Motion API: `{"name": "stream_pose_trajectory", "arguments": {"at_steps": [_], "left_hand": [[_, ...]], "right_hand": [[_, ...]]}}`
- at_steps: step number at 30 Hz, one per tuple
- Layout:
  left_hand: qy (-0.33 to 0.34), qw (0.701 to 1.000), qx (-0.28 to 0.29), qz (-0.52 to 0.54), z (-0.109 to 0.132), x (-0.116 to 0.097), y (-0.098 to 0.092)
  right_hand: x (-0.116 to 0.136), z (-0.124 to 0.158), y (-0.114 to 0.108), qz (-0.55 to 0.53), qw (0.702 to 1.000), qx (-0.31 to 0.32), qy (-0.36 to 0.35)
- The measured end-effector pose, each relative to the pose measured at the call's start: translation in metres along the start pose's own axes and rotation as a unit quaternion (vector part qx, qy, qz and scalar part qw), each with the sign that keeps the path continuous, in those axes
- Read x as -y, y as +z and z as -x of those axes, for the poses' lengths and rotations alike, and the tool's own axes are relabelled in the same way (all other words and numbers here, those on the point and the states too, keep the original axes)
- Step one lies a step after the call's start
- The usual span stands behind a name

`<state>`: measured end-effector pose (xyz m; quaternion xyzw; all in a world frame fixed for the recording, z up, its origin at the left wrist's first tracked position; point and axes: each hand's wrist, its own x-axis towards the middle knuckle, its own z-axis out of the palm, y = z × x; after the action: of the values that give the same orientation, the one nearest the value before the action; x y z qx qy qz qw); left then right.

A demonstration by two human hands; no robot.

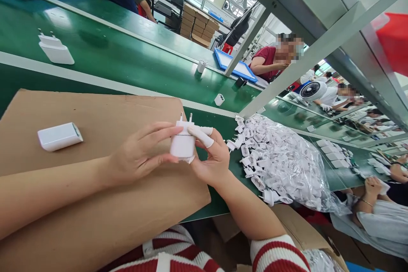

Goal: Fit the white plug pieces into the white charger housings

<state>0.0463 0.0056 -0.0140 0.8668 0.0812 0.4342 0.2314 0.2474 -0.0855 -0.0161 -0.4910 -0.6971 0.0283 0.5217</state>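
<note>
Between my two hands is a white charger plug (182, 146), its two metal pins pointing up and away from me. My left hand (143, 146) grips its left side with thumb and fingers. My right hand (212, 153), with white covers on some fingertips, holds the right side. A thin dark seam line crosses the plug below the pins. Both hands are above the brown cardboard sheet (111, 208). On that sheet, left of my hands, lies a white charger housing (60, 137) on its side.
A clear bag of white plug parts (283, 161) spills open at the right. Another white charger plug (55, 49) and a small white housing (219, 100) stand on the green belt (127, 55). A metal post (251, 38) rises beyond. Co-workers sit at the far side and right.
</note>
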Motion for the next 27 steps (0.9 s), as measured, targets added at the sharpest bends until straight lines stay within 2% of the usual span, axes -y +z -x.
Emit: {"name": "stream_pose_trajectory", "arguments": {"at_steps": [2, 7, 10, 12, 14, 16, 18, 21, 23, 25, 27], "left_hand": [[0.025, 0.999, -0.015, -0.025, 0.0, -0.006, -0.003], [0.037, 0.998, -0.019, -0.047, 0.005, -0.031, -0.008], [0.032, 0.999, -0.012, -0.038, 0.007, -0.03, -0.007], [-0.026, 1.0, -0.013, -0.005, 0.005, -0.017, 0.0], [-0.135, 0.987, -0.009, 0.092, 0.001, -0.002, 0.008], [-0.257, 0.942, -0.009, 0.216, -0.004, 0.009, 0.015], [-0.334, 0.896, -0.03, 0.291, -0.007, 0.014, 0.016], [-0.372, 0.882, -0.086, 0.275, -0.012, 0.015, 0.01], [-0.396, 0.882, -0.106, 0.231, -0.021, 0.02, 0.002], [-0.419, 0.885, -0.115, 0.171, -0.037, 0.035, -0.006], [-0.423, 0.895, -0.117, 0.085, -0.056, 0.059, -0.013]], "right_hand": [[0.007, -0.002, -0.005, -0.001, 0.999, 0.008, -0.036], [0.03, 0.005, -0.013, -0.014, 0.995, -0.037, -0.087], [0.023, 0.011, -0.01, 0.011, 0.995, -0.047, -0.086], [0.005, 0.01, -0.003, 0.048, 0.997, -0.021, -0.055], [-0.013, 0.005, 0.005, 0.07, 0.997, 0.039, 0.013], [-0.023, -0.001, 0.011, 0.063, 0.993, 0.068, 0.067], [-0.023, -0.007, 0.01, 0.028, 0.992, 0.08, 0.089], [-0.019, -0.016, -0.009, 0.003, 0.988, 0.087, 0.128], [-0.023, -0.023, -0.028, 0.073, 0.977, 0.094, 0.177], [-0.031, -0.028, -0.046, 0.183, 0.946, 0.139, 0.228], [-0.04, -0.031, -0.056, 0.263, 0.903, 0.213, 0.265]]}}
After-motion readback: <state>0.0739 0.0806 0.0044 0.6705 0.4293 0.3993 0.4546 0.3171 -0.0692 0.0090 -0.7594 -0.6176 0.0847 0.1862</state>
